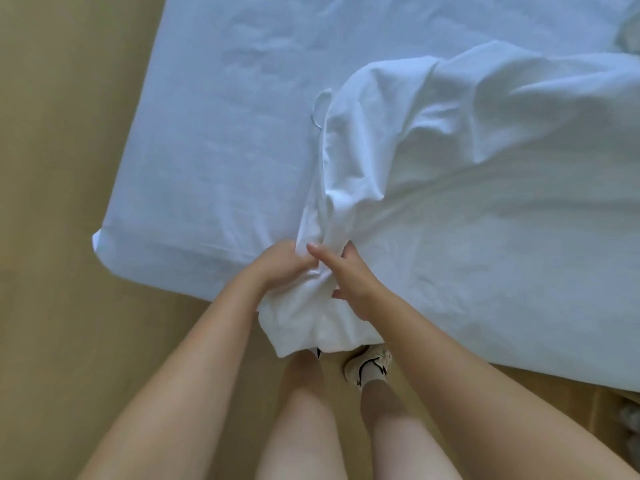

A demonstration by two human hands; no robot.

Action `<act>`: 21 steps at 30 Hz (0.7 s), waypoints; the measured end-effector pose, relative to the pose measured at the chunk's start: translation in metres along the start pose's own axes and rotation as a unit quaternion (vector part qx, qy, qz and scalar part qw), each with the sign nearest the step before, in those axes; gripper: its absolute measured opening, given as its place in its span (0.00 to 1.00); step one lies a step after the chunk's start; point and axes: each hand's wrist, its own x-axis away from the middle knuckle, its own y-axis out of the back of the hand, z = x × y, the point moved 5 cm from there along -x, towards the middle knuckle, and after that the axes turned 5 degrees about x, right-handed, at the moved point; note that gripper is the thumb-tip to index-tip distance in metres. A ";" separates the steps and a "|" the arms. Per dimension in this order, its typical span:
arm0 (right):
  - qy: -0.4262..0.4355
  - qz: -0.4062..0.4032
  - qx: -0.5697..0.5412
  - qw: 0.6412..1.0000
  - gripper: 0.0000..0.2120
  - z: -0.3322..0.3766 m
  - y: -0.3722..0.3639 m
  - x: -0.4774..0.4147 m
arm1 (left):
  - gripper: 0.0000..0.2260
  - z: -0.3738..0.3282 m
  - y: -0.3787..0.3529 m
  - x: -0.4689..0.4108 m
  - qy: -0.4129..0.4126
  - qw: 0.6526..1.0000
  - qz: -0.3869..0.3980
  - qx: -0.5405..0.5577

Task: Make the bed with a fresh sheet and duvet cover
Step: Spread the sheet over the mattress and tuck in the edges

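Bed (173, 268), one, dressed in one white sheet (225, 133), pulled flat across the left part.
Duvet cover (433, 126), one, white, rumpled over the bed's right part; its near end is bunched and hangs past the near edge.
Hands, two: left hand (277, 268) grips the bunch with curled fingers; right hand (349, 282), just beside it, clasps the same bunch.
Cloth loop (320, 109), one, at the cover's left edge.
Shoe (369, 367), one in view, on the tan floor (62, 168), partly hidden by the hanging cloth.
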 end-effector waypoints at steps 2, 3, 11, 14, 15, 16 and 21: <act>0.030 -0.035 -0.014 0.999 0.24 0.013 -0.009 -0.003 | 0.07 -0.016 0.004 0.014 -0.050 0.997 -0.021 -0.053; 0.053 -0.077 -0.028 0.995 0.19 0.026 -0.012 -0.005 | 0.07 -0.023 0.010 0.025 -0.071 0.995 -0.043 -0.053; 0.136 -0.212 -0.093 0.963 0.12 0.116 -0.028 -0.021 | 0.27 0.010 0.043 0.049 -0.034 0.982 0.144 0.119; 0.117 -0.216 -0.148 0.958 0.09 0.125 -0.018 -0.020 | 0.23 0.004 0.038 0.048 -0.037 0.989 0.127 0.063; 0.108 -0.211 -0.179 0.955 0.08 0.129 -0.014 -0.019 | 0.22 -0.005 0.046 0.052 -0.051 0.996 0.077 0.003; 0.103 -0.202 -0.220 0.949 0.09 0.134 -0.009 -0.019 | 0.22 -0.016 0.059 0.058 -0.065 0.997 0.017 -0.048; 0.205 -0.116 -0.369 0.899 0.18 0.183 0.002 -0.031 | 0.15 -0.074 0.148 0.122 -0.118 0.943 -0.267 -0.162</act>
